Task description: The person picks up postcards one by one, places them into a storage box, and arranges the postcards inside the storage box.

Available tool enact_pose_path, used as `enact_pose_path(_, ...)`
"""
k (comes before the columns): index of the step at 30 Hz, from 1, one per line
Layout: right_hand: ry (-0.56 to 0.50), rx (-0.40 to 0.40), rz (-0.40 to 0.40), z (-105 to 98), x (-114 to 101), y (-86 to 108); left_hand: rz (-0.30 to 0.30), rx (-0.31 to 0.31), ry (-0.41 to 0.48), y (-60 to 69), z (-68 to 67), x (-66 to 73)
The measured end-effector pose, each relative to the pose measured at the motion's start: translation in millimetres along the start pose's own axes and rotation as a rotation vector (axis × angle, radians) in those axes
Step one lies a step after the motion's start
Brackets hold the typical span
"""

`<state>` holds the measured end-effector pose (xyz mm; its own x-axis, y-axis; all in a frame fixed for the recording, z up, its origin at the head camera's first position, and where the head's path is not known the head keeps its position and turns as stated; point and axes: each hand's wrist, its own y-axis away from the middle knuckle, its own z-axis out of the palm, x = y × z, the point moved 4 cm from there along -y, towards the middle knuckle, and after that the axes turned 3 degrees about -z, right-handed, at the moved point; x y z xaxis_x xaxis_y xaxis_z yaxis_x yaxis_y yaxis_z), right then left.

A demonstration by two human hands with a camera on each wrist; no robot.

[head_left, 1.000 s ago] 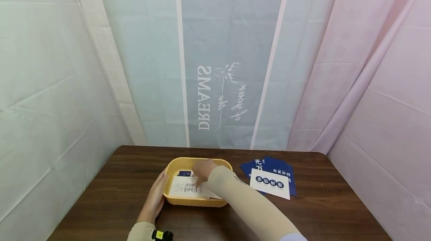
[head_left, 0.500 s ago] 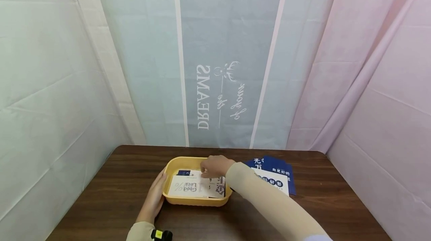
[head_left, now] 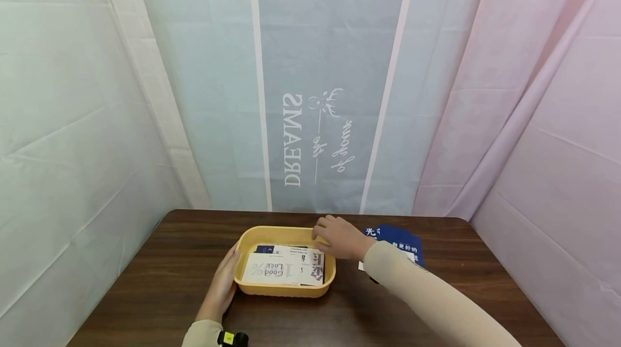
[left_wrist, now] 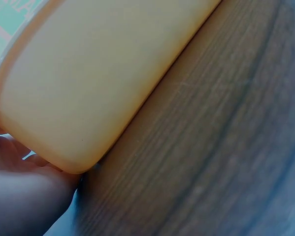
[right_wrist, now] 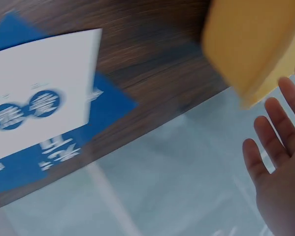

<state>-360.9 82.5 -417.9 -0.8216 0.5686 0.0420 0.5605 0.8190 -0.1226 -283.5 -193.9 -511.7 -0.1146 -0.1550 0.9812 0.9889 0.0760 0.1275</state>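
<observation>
On the dark brown wood-grain table (head_left: 150,282) stands a yellow plastic tray (head_left: 278,291), rectangular with rounded corners, its long side facing the camera wearer. Inside the tray, paper cards overlap: a white card lettered "Good Luck" (head_left: 264,271) lies at the front left, its lettering inverted in the head view; a white card with large dark characters (head_left: 315,269) lies at the right; a dark blue card (head_left: 263,249) shows at the left rear.

The left hand (head_left: 224,282) rests against the outer face of the tray's left end wall. Its fingers extend along the wall, in contact with it and not closed around it.

The right hand (head_left: 341,237) is positioned at the tray's right rear corner, back of the hand upward. The grip is released: in the right wrist view the fingers are spread and hold nothing. Contact between the fingertips and the rim cannot be confirmed.

To the right of the tray, apart from it, rectangular dark blue cards with white characters (head_left: 398,235) lie fanned. A white card with a row of round blue emblems (right_wrist: 44,73) lies on top of them; a beige sleeve (head_left: 427,287) partly covers this group in the head view.
</observation>
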Motion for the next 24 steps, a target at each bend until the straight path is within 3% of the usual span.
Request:
enact_pose_path(5, -0.028, 0.074, 0.017, 0.5, 20.3, 20.6, 0.005, -0.001, 0.0, 0.0, -0.1, 0.3)
enact_pose_path(12, -0.075, 0.072, 0.079, 2.4, 41.5, 42.6, 0.001, -0.005, -0.009, -0.4, 0.6, 0.3)
enact_pose_path(19, -0.064, 0.026, 0.106, 10.0, 61.8, 67.2, -0.001, 0.009, 0.0, -0.4, 0.4, 1.0)
enact_pose_path(24, -0.124, -0.029, 0.173, 19.0, 79.3, 89.7, 0.002, 0.004, 0.003, -0.4, 0.3, 0.8)
